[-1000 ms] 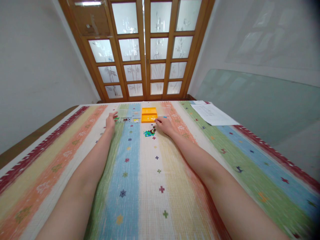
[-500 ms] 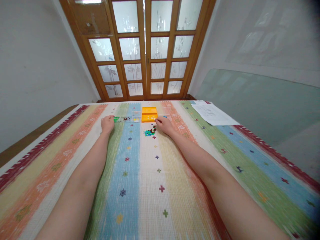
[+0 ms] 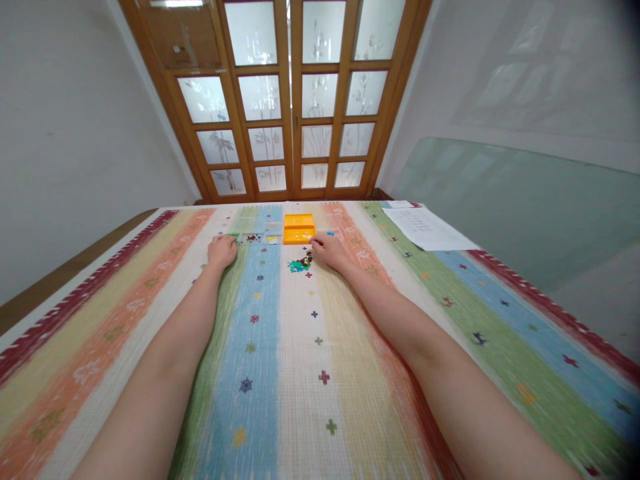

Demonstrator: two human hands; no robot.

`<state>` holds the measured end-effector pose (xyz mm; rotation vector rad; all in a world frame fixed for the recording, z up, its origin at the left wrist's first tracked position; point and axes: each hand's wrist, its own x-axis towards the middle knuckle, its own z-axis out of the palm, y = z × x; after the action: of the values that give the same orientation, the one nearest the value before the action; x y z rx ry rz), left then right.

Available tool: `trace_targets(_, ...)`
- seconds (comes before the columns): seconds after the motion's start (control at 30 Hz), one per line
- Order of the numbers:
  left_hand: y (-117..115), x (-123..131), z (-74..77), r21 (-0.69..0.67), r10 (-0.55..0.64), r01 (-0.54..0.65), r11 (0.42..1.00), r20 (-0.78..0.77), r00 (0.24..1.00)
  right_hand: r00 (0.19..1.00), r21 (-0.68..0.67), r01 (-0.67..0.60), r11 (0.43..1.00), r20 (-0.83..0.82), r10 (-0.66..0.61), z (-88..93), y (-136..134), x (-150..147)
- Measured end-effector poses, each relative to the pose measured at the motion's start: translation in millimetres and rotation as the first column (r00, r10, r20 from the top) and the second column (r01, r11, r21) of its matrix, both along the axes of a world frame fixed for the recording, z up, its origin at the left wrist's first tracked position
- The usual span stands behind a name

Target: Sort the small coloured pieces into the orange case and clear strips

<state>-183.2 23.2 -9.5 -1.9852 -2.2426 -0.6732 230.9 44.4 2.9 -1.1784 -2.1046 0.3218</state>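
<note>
My left hand (image 3: 223,252), with its fingers curled together, is at the left end of a row of clear compartments. Its fingertips partly cover the small green pieces (image 3: 233,235); anything in the fingers is too small to make out. My right hand (image 3: 329,251) is closed at the front right corner of an open orange box (image 3: 299,231). Whether it pinches something or only touches the box I cannot tell. Pale bits lie in the box's front half. On the cloth just in front lies a loose pile of small blue, green and dark red pieces (image 3: 299,265).
Dark red pieces (image 3: 253,238) and yellow pieces (image 3: 272,239) sit in clear compartments left of the box. Blue pieces (image 3: 331,234) lie right of it, behind my right hand. Printed paper (image 3: 425,227) rests at the far right of the striped tablecloth (image 3: 295,373).
My left hand has shifted right and slightly nearer to me, and now hides more of the green pieces. The right hand has stayed almost still at the box corner.
</note>
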Motion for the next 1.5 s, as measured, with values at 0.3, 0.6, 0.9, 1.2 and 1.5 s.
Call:
trace_targets(0.3,-1.1,2.2,-2.2,0.088,-0.022,0.015,0.996,0.087,0.996,1.000,-0.017,0.005,1.000,0.019,-0.004,1.8,-1.9,-0.3)
trace_targets(0.6,-1.2,5.7,-2.0,0.095,-0.051,0.039,0.995,0.125,0.991,1.000,0.003,-0.015,1.000,-0.001,0.015,-2.2,1.4,-0.1)
trace_targets(0.9,3.3,3.9,-6.7,0.092,-0.084,0.075,0.993,0.096,0.992,1.000,-0.017,-0.005,1.000,0.006,0.006,2.8,-2.8,-0.6)
trace_targets(1.2,10.2,2.8,-4.1,0.082,-0.076,0.065,0.995,0.135,0.988,1.000,-0.020,-0.009,1.000,0.016,0.009,4.6,-6.1,-1.4)
trace_targets(1.5,11.1,4.5,-5.5,0.082,-0.070,0.061,0.995,0.117,0.991,1.000,-0.033,-0.010,0.999,0.023,0.010,4.5,-6.1,-1.4)
